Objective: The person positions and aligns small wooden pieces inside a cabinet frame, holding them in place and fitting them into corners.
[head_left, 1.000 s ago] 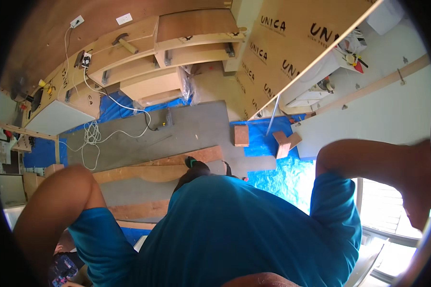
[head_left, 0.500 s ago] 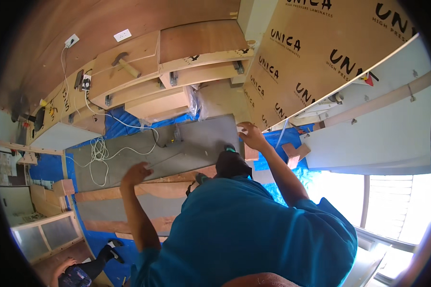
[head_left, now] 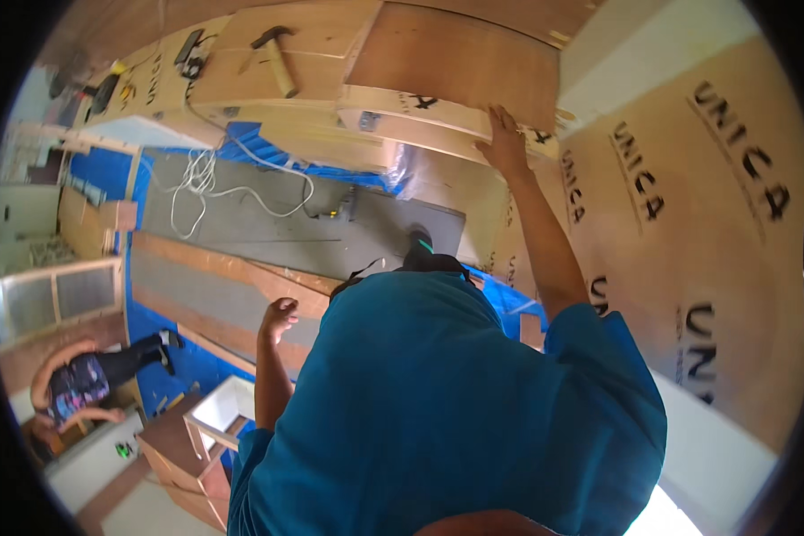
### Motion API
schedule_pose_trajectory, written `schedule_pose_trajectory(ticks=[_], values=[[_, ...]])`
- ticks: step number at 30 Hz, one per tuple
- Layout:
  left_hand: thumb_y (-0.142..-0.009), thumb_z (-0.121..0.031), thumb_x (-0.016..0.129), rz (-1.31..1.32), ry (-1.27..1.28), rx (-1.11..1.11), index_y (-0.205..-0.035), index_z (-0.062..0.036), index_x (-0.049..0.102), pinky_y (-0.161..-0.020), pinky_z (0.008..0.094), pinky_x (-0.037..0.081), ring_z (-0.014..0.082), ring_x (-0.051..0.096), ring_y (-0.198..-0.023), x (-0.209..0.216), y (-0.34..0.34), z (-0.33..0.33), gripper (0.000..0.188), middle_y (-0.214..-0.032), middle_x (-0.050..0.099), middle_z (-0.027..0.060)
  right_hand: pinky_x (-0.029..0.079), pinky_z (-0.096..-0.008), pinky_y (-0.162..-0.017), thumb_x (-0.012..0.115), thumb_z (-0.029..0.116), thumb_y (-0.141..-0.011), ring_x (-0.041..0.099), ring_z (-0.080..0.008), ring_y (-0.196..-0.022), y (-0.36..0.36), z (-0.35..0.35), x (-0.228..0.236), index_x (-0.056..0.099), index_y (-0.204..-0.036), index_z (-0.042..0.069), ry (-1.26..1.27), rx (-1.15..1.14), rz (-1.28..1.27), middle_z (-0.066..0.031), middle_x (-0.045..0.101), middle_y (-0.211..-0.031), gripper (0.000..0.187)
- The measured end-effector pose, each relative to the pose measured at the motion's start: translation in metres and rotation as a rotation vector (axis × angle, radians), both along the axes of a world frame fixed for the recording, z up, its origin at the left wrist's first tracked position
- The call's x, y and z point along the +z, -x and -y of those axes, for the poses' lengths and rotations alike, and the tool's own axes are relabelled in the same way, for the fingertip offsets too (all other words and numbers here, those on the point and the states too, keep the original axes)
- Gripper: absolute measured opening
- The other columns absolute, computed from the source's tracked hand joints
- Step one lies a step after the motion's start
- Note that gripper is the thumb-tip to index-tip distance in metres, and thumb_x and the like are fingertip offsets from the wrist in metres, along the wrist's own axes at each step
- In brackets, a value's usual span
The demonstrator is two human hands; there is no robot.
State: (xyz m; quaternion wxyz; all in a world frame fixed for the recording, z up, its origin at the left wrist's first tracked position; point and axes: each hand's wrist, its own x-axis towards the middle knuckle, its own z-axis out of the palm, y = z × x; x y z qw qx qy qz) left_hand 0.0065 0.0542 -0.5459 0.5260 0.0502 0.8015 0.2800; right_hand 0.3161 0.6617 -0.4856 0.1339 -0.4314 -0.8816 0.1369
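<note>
My right hand (head_left: 506, 141) rests on the front edge of a low plywood cabinet (head_left: 451, 62), its fingers stretched out and holding nothing. This cabinet has a bare brown top and a pale front rail. My left hand (head_left: 280, 320) hangs beside my body above the boards on the floor. Its fingers are loosely bent and a little apart, and nothing shows in them. To the left of my right hand, a hammer (head_left: 279, 64) with a wooden handle lies on the adjoining cabinet top.
A white cable (head_left: 196, 183) lies coiled on a grey sheet (head_left: 268, 210), near a small power tool (head_left: 344, 210). Long plywood strips (head_left: 205, 263) cross the floor. A tall wrapped panel (head_left: 688, 223) stands at right. Another person (head_left: 85, 375) is at lower left, near a box-like cabinet (head_left: 179, 456).
I have moved forward and turned toward the low cabinets. My right hand has gone from beside the tall panel to the cabinet's front edge. My left hand has come closer to my body.
</note>
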Motion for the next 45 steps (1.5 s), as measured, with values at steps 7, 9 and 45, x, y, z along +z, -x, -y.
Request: schedule_pose_trajectory(ticks=[7, 9, 45], values=[[-0.097, -0.034, 0.065, 0.028, 0.134, 0.288, -0.118, -0.0091, 0.066, -0.058, 0.0273, 0.049, 0.0141, 0.066, -0.072, -0.007, -0.093, 0.018, 0.032, -0.092, 0.07, 0.0065, 0.029, -0.055, -0.113, 0.088, 0.028, -0.07, 0.04, -0.0289, -0.14, 0.037, -0.047, -0.015, 0.04, -0.15, 0.012, 0.025, 0.217, 0.231, -0.0081, 0.042, -0.15, 0.095], [-0.097, -0.033, 0.065, 0.032, 0.142, 0.233, -0.12, -0.0103, 0.066, -0.061, 0.0292, 0.051, 0.0154, 0.067, -0.074, -0.009, -0.114, 0.022, 0.032, -0.094, 0.071, 0.0074, 0.028, -0.0544, -0.114, 0.088, 0.028, -0.069, 0.041, -0.0288, -0.138, 0.042, -0.054, -0.018, 0.043, -0.148, 0.012, 0.057, 0.223, 0.22, -0.0083, 0.044, -0.148, 0.093], [-0.095, -0.03, 0.068, 0.152, 0.019, 0.679, -0.117, -0.0033, 0.065, -0.054, 0.0313, 0.051, 0.0228, 0.071, -0.072, -0.042, -0.001, 0.058, 0.034, -0.094, 0.073, 0.0136, 0.043, -0.0447, -0.107, 0.091, 0.034, -0.066, 0.054, -0.0356, -0.127, 0.473, -0.149, 0.047, 0.059, -0.135, 0.006, 0.008, 0.1, -0.026, -0.0211, 0.056, -0.135, 0.08]])
